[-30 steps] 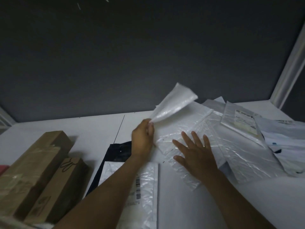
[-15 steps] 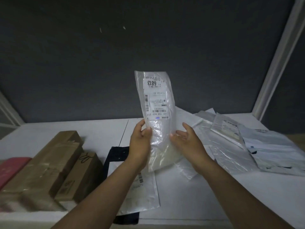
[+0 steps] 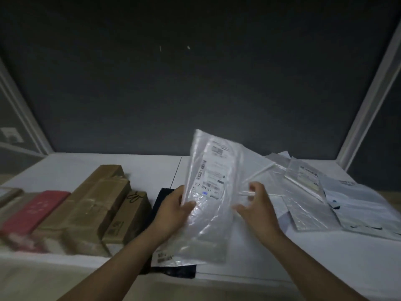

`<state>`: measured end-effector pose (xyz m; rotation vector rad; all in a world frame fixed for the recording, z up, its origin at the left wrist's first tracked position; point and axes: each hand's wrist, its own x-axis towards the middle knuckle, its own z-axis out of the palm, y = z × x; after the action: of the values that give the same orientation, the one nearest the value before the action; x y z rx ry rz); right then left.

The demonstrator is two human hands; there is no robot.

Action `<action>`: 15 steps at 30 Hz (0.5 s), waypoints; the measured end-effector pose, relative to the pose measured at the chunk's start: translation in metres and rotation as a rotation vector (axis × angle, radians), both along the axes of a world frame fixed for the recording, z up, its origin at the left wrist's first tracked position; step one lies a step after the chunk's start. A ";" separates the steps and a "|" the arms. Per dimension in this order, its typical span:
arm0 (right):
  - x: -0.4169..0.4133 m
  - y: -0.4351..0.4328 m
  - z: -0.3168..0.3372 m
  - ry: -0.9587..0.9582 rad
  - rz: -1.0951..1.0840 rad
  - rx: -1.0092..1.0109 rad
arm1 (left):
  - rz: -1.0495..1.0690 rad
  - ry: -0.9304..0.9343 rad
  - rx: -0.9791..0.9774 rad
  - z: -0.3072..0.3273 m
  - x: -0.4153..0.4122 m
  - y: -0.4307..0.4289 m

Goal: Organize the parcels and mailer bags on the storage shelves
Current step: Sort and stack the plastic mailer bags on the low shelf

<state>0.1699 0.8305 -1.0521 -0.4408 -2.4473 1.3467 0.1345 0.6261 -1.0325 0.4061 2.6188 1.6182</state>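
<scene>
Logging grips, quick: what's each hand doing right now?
Left hand: holding the mailer bag.
Right hand: curled beside the bag, blurred; cannot tell.

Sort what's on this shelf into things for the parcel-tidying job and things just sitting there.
Job: clear mailer bag gripped by the left hand; pile of mailer bags; cardboard boxes; red box; dark bag.
Just there: shelf upright; wall plate at far left.
</scene>
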 end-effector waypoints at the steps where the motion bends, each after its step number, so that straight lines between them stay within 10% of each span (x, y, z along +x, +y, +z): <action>1: 0.001 0.003 0.005 0.098 -0.020 0.231 | -0.022 0.070 -0.100 0.005 -0.003 -0.007; 6: 0.000 0.013 0.038 0.463 0.180 1.080 | -0.245 0.312 -0.613 0.032 -0.012 -0.018; 15: 0.015 0.026 0.041 -0.196 0.204 0.536 | -0.058 0.782 -0.670 0.024 -0.021 -0.024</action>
<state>0.1853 0.8560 -1.0113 -0.1970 -2.9376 0.6789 0.1137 0.6021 -1.0086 1.2215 3.3847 0.5006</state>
